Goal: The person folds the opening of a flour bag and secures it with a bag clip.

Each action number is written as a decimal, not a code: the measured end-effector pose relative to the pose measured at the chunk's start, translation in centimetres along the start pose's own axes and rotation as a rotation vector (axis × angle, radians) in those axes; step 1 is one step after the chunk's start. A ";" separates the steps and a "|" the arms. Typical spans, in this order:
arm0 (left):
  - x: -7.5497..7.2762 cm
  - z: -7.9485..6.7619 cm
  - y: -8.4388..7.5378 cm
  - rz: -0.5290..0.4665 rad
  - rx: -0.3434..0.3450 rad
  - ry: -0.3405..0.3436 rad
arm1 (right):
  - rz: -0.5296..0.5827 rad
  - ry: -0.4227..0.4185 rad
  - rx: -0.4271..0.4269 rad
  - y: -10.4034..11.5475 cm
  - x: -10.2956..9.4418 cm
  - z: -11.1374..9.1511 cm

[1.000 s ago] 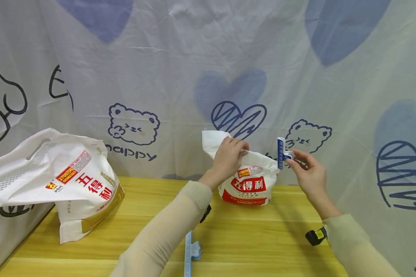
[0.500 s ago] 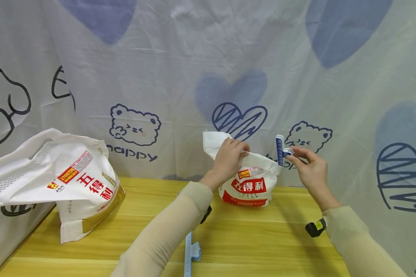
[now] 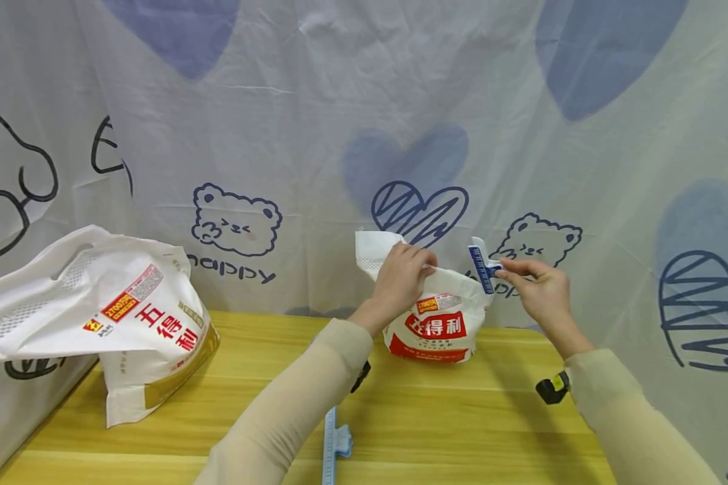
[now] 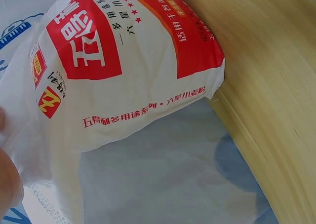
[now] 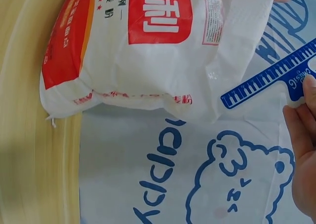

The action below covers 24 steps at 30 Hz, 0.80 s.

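Observation:
A white flour bag (image 3: 437, 337) with red print stands at the back of the table, its top gathered to the left. My left hand (image 3: 402, 279) grips that upper part; in the left wrist view only fingertips (image 4: 7, 179) show at the edge. On the right, my right hand (image 3: 540, 289) pinches a blue and white bag clip (image 3: 482, 269) with piano-key markings by its handle. The clip's long bar tilts, its lower end overlapping the bag's upper right corner in the head view. The right wrist view shows the bar's end close by the bag's edge.
A second, larger white flour bag (image 3: 152, 316) with a gold base leans at the left, its handle flap stretching left. A light blue clip (image 3: 334, 444) lies on the wooden table (image 3: 461, 424) near the front. A printed curtain (image 3: 315, 135) hangs right behind the table.
My right hand has moved slightly left with the clip, and the clip has gone from upright to tilted, its top to the left. My left hand stays on the bag.

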<state>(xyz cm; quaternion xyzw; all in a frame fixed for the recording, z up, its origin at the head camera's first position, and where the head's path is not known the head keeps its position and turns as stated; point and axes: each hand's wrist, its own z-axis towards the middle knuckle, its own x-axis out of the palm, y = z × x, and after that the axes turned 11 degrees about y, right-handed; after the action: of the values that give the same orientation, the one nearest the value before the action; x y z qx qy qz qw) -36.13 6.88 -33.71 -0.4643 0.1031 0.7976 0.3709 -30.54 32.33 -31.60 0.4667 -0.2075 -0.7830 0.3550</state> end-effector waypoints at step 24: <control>0.1 0.1 0.1 -0.012 -0.008 -0.011 | -0.163 0.160 -0.148 -0.8 1.4 1.6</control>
<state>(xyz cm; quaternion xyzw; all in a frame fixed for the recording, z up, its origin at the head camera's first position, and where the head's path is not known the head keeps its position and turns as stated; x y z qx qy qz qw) -36.30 6.94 -33.76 -0.4618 0.0949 0.7984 0.3746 -32.69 31.80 -32.18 0.5155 -0.0815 -0.7828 0.3390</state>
